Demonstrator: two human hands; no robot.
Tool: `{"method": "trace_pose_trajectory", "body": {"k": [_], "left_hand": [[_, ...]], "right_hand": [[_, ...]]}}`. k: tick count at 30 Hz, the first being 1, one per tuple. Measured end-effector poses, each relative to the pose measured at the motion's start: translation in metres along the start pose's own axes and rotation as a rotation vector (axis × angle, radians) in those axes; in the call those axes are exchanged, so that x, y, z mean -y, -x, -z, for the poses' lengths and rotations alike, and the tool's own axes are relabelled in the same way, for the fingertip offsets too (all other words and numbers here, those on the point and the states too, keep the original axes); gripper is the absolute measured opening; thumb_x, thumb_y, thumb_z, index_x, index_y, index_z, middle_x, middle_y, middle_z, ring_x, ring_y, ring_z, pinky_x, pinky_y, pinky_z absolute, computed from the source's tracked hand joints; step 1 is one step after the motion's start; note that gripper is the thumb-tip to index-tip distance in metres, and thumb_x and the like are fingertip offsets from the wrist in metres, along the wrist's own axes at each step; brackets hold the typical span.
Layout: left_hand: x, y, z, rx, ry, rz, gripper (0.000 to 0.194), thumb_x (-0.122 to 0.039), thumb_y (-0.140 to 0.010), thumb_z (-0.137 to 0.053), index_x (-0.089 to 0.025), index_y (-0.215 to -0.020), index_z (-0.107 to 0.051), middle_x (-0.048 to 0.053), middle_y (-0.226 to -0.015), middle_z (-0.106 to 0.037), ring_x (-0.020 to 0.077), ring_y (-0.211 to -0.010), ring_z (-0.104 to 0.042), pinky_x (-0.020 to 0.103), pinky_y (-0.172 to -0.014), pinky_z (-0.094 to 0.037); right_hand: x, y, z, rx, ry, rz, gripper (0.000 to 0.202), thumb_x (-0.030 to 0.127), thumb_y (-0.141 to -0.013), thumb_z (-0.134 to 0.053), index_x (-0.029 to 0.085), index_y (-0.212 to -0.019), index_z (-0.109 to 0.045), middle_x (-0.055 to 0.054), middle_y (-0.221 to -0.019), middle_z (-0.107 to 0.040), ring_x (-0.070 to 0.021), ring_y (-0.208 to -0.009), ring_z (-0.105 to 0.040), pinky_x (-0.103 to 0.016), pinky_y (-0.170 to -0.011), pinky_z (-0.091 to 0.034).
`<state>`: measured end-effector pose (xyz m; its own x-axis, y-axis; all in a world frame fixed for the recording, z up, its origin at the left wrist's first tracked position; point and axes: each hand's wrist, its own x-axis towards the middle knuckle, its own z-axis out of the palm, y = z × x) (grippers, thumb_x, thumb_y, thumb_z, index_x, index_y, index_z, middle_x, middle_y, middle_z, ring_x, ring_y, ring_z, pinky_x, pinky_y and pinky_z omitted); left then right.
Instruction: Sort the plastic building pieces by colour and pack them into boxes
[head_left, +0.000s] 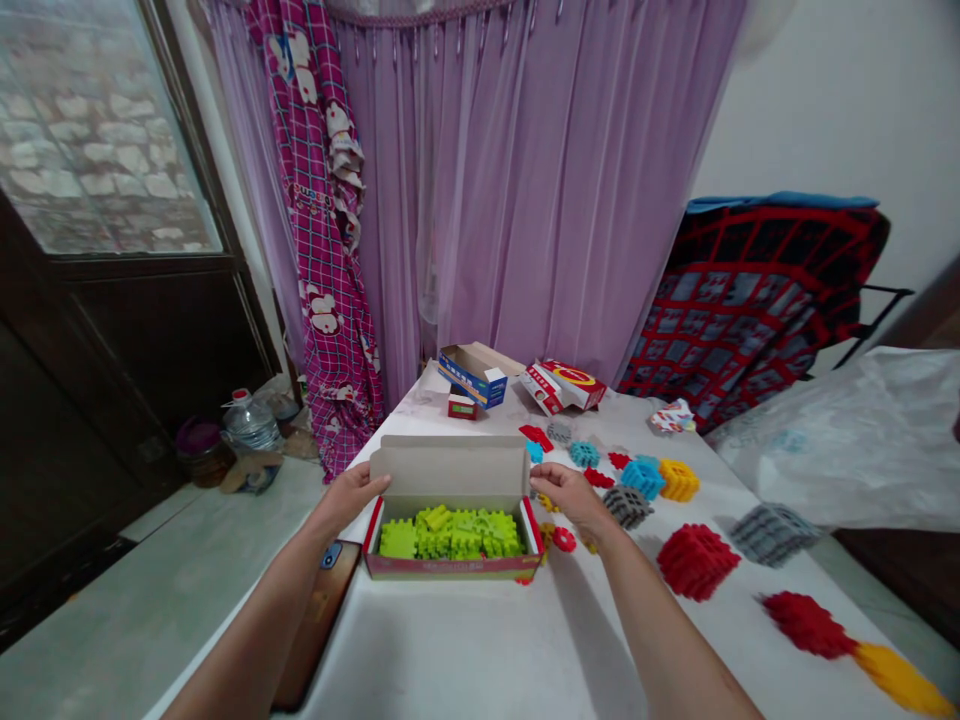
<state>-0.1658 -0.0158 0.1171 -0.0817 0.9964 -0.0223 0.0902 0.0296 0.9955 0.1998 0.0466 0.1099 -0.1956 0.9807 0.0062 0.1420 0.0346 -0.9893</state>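
In front of me on the white table stands an open cardboard box (454,568) with red edges, filled with lime-green plastic pieces (465,532). Its grey-brown lid (452,465) is raised at the back. My left hand (352,497) grips the lid's left edge between thumb and fingers. At the lid's right edge, my right hand (568,492) pinches the corner in the same way. The lid stays attached along the box's rear side.
Blue box (472,378), small red box (461,405) and red-white box (562,387) lie at the back. Red (697,562), grey (772,533), blue (643,477) and yellow (679,481) pieces spread rightward. A phone (319,620) lies by my left forearm.
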Motion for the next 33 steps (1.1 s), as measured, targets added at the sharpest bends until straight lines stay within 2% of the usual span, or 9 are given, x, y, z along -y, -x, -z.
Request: {"method": "trace_pose_trajectory", "body": {"k": [2,6,8,10,15,21,26,30,33], "left_hand": [[0.001,0.001,0.002,0.010,-0.015,0.002,0.078,-0.073,-0.048,-0.076,-0.016,-0.099,-0.070,0.008,-0.092,-0.077,0.0295,-0.095,-0.069,0.043,-0.087,-0.052],[0.007,0.008,0.010,-0.027,-0.046,0.038,0.076,-0.080,-0.065,-0.060,-0.018,-0.109,-0.069,0.008,-0.103,-0.076,0.0282,-0.105,-0.066,0.041,-0.092,-0.048],[0.009,0.011,0.015,-0.044,-0.059,0.063,0.074,-0.079,-0.070,-0.054,-0.019,-0.111,-0.069,0.008,-0.104,-0.076,0.0276,-0.108,-0.064,0.039,-0.090,-0.047],[0.009,0.013,0.018,-0.036,-0.070,0.077,0.071,-0.076,-0.071,-0.056,-0.019,-0.113,-0.069,0.008,-0.105,-0.075,0.0263,-0.106,-0.065,0.036,-0.087,-0.046],[0.003,0.009,0.019,-0.003,-0.107,0.078,0.059,-0.063,-0.066,-0.071,-0.021,-0.108,-0.071,0.005,-0.104,-0.075,0.0207,-0.092,-0.065,0.031,-0.081,-0.044],[0.000,-0.002,0.020,0.020,-0.134,0.042,0.050,-0.059,-0.059,-0.075,-0.018,-0.088,-0.071,0.003,-0.086,-0.074,0.0174,-0.079,-0.062,0.029,-0.074,-0.045],[-0.005,-0.004,0.023,0.061,-0.200,-0.021,0.044,-0.057,-0.057,-0.075,-0.017,-0.076,-0.069,0.001,-0.074,-0.070,0.0156,-0.072,-0.060,0.029,-0.073,-0.046],[-0.010,0.006,0.027,0.087,-0.320,-0.082,0.031,-0.047,-0.058,-0.076,-0.019,-0.071,-0.070,-0.001,-0.067,-0.068,0.0147,-0.067,-0.057,0.027,-0.067,-0.045],[-0.011,0.016,0.029,0.071,-0.408,-0.143,0.021,-0.041,-0.063,-0.073,-0.022,-0.072,-0.072,-0.001,-0.070,-0.069,0.0155,-0.072,-0.059,0.027,-0.071,-0.044]], "right_hand": [[-0.001,-0.003,0.000,0.049,-0.014,0.011,0.044,0.052,-0.059,-0.078,0.019,-0.088,-0.071,-0.005,-0.085,-0.075,-0.0214,-0.079,-0.068,-0.036,-0.076,-0.053],[-0.002,-0.007,0.001,0.147,-0.042,0.035,0.051,0.056,-0.060,-0.079,0.021,-0.097,-0.072,-0.009,-0.098,-0.076,-0.0261,-0.097,-0.069,-0.044,-0.096,-0.049],[-0.001,-0.007,0.002,0.181,-0.029,0.040,0.052,0.058,-0.061,-0.078,0.021,-0.097,-0.073,-0.009,-0.101,-0.076,-0.0276,-0.101,-0.068,-0.047,-0.099,-0.047],[0.000,-0.007,0.002,0.199,-0.006,0.042,0.051,0.059,-0.062,-0.077,0.022,-0.097,-0.073,-0.009,-0.102,-0.075,-0.0283,-0.103,-0.067,-0.047,-0.101,-0.046],[0.004,-0.007,0.003,0.232,0.062,0.040,0.050,0.059,-0.062,-0.076,0.020,-0.093,-0.073,-0.008,-0.097,-0.075,-0.0271,-0.096,-0.068,-0.045,-0.095,-0.048],[0.011,-0.012,0.006,0.285,0.199,0.082,0.040,0.053,-0.065,-0.074,0.018,-0.084,-0.069,-0.004,-0.080,-0.072,-0.0199,-0.075,-0.064,-0.034,-0.074,-0.050],[0.018,-0.007,0.007,0.233,0.424,0.240,0.025,0.044,-0.072,-0.065,0.019,-0.071,-0.065,-0.001,-0.069,-0.066,-0.0173,-0.068,-0.059,-0.030,-0.066,-0.047],[0.026,0.009,0.008,0.199,0.638,0.376,0.019,0.037,-0.079,-0.060,0.022,-0.073,-0.069,-0.003,-0.074,-0.070,-0.0189,-0.072,-0.062,-0.030,-0.067,-0.047],[0.028,0.021,0.009,0.200,0.728,0.447,0.015,0.028,-0.079,-0.058,0.025,-0.078,-0.073,-0.004,-0.080,-0.073,-0.0203,-0.078,-0.065,-0.031,-0.072,-0.049]]}}
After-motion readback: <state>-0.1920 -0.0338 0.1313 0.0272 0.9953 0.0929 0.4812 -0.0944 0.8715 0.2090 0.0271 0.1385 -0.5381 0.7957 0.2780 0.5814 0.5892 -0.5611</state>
